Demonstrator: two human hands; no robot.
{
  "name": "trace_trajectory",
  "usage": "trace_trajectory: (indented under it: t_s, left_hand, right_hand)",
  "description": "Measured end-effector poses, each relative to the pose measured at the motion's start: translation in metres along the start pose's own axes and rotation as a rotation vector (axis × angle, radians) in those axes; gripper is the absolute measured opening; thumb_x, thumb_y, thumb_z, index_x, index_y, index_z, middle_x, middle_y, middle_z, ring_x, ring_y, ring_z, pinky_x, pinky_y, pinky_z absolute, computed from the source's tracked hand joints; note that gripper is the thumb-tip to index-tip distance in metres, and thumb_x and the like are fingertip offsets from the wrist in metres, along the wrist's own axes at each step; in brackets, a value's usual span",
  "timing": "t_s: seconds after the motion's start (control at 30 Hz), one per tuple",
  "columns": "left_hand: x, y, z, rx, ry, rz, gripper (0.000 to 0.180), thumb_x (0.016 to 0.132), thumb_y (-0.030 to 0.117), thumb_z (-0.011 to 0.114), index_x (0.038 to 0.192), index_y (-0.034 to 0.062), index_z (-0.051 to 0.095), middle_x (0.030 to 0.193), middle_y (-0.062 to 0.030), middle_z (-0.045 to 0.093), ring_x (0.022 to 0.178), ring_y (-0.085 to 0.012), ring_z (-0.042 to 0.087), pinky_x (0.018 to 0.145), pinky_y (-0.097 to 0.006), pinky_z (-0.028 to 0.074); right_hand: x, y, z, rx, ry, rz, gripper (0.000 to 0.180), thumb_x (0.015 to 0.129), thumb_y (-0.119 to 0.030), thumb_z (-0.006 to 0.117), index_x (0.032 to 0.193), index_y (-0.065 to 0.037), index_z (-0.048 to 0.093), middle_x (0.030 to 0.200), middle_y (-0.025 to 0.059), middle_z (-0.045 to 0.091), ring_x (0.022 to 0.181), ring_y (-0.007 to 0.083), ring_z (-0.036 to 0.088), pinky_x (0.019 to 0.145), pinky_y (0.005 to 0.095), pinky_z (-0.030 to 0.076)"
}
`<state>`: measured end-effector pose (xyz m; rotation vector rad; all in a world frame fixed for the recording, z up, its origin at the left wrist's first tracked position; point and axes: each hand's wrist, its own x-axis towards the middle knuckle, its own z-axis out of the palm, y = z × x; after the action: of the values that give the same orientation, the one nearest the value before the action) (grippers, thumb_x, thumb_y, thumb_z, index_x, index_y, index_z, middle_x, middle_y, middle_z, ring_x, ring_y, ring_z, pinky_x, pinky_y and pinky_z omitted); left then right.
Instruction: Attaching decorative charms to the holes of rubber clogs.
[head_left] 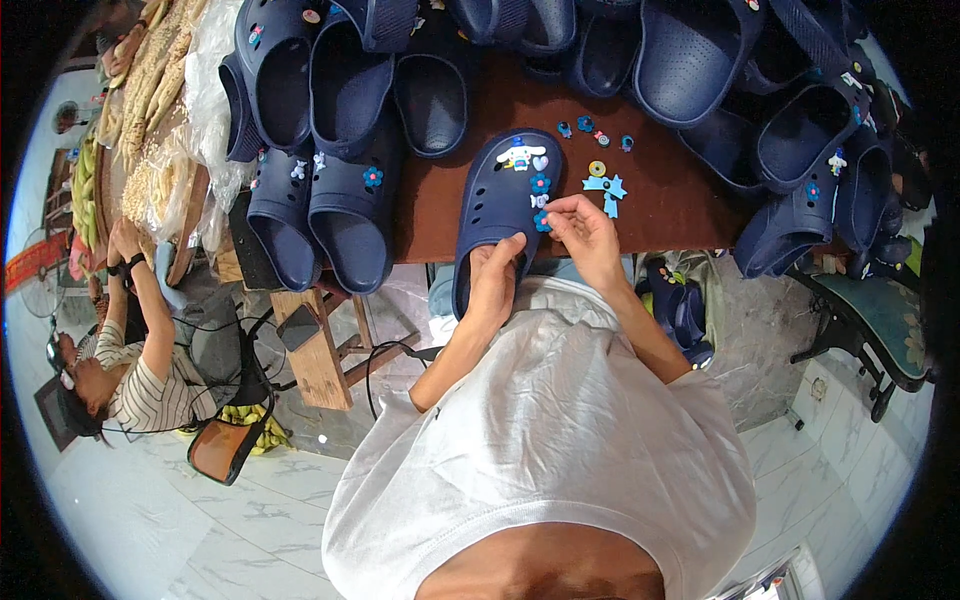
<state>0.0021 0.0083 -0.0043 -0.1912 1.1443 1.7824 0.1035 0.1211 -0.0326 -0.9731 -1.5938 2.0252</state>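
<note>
A navy foam clog (483, 200) lies at the table's near edge, its toe pointing away from me. My left hand (492, 280) grips it at the heel opening, thumb on top and the other fingers partly hidden inside. At the clog's right edge, my right hand (590, 240) pinches a blue flower charm (541, 221) against the upper. Above that flower sit a small whitish charm (540, 201), another blue flower, a pale heart and a white long-eared character charm (520, 154). To the right on the table lie a light blue bow charm (606, 186), a yellow ring charm (597, 168) and several small charms (601, 138).
More navy clogs (350, 95) are heaped along the table's back and both sides, some decorated. At far left, a person in a striped shirt (155, 385) works beside a pile of corn-like cobs (160, 75). A green-seated chair (875, 320) stands at right; a wooden stool (322, 375) stands left.
</note>
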Motion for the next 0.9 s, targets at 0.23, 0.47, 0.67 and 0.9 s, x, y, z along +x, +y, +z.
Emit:
trace_trajectory:
  t_s: [0.23, 0.47, 0.67, 0.9]
  left_hand:
    - [0.006, -0.012, -0.023, 0.003, -0.02, -0.002, 0.029, 0.086, 0.008, 0.063, 0.112, -0.0024, 0.06, 0.109, -0.0058, 0.065, 0.098, -0.012, 0.059, 0.091, -0.027, 0.043]
    - [0.006, -0.012, -0.02, 0.001, -0.065, 0.006, 0.028, 0.086, 0.009, 0.063, 0.112, -0.002, 0.06, 0.107, -0.0039, 0.065, 0.098, -0.0114, 0.059, 0.091, -0.026, 0.043]
    - [0.007, -0.015, -0.024, 0.04, -0.069, -0.011, 0.023, 0.086, 0.01, 0.063, 0.106, -0.0001, 0.062, 0.101, -0.0018, 0.064, 0.094, -0.0092, 0.057, 0.088, -0.025, 0.042]
    - [0.006, -0.011, -0.021, 0.01, -0.02, -0.016, 0.008, 0.086, 0.011, 0.062, 0.089, 0.0036, 0.064, 0.089, -0.0004, 0.063, 0.083, -0.008, 0.056, 0.08, -0.025, 0.043]
  right_hand:
    - [0.0, -0.006, 0.003, -0.228, 0.058, -0.109, 0.011, 0.093, -0.012, 0.064, 0.1, -0.003, 0.063, 0.082, 0.0014, 0.067, 0.068, 0.0051, 0.058, 0.054, 0.0209, 0.045]
    - [0.004, -0.001, 0.003, -0.206, 0.052, -0.148, 0.01, 0.09, -0.01, 0.067, 0.096, -0.003, 0.064, 0.081, 0.0009, 0.066, 0.068, 0.0051, 0.058, 0.053, 0.0215, 0.045]
    - [0.006, -0.001, 0.004, -0.198, 0.057, -0.099, 0.009, 0.089, -0.009, 0.068, 0.093, -0.003, 0.064, 0.082, 0.001, 0.066, 0.069, 0.0048, 0.059, 0.056, 0.0217, 0.047]
    - [-0.009, -0.009, 0.013, -0.492, 0.113, -0.374, 0.012, 0.089, -0.005, 0.064, 0.1, -0.001, 0.065, 0.096, 0.0092, 0.064, 0.082, 0.023, 0.065, 0.071, 0.033, 0.052]
